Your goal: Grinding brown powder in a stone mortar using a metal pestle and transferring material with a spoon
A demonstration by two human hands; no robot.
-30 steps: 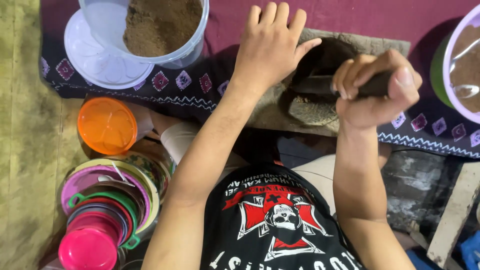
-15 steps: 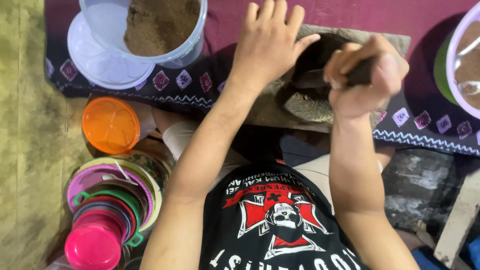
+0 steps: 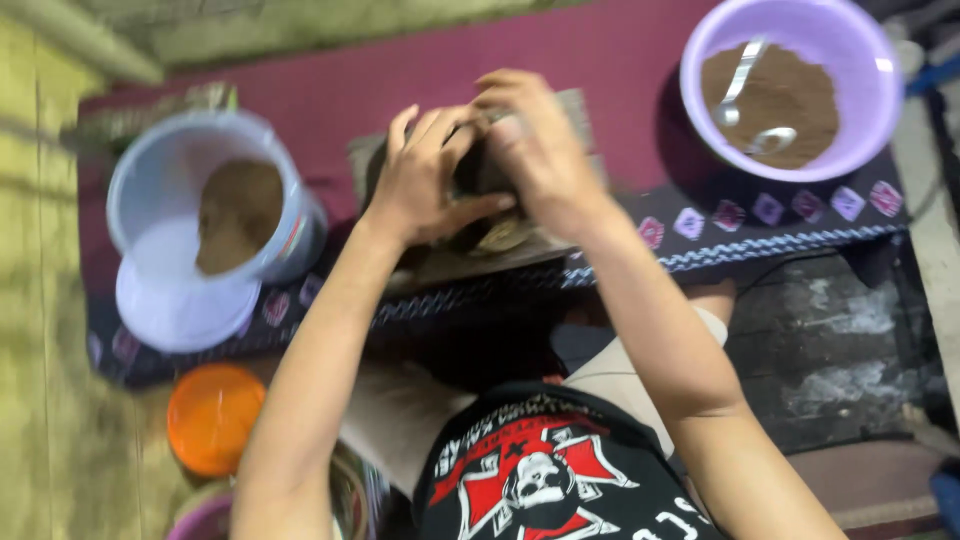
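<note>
Dark lump at frame centre is clasped by both hands: left hand fingers spread over it, right hand curled around it. Lilac bowl seen upper right.

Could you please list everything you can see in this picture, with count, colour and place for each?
Dark object: one, blurred, kind unclear, centre, between both hands.
Flat board: one, grey-brown, under the dark object.
Cloth: one, maroon with a dark patterned border, spread under the containers.
Clear tub: one, with brown powder, left.
White lid: one, under the tub.
Purple bowl: one, with brown powder, upper right.
Spoon: one, metal, in the purple bowl.
Orange lid: one, lower left.
Black shirt: one, red and white print, bottom centre.
Left hand: on the dark object's left side.
Right hand: on its right side, grip too blurred to judge.
</note>
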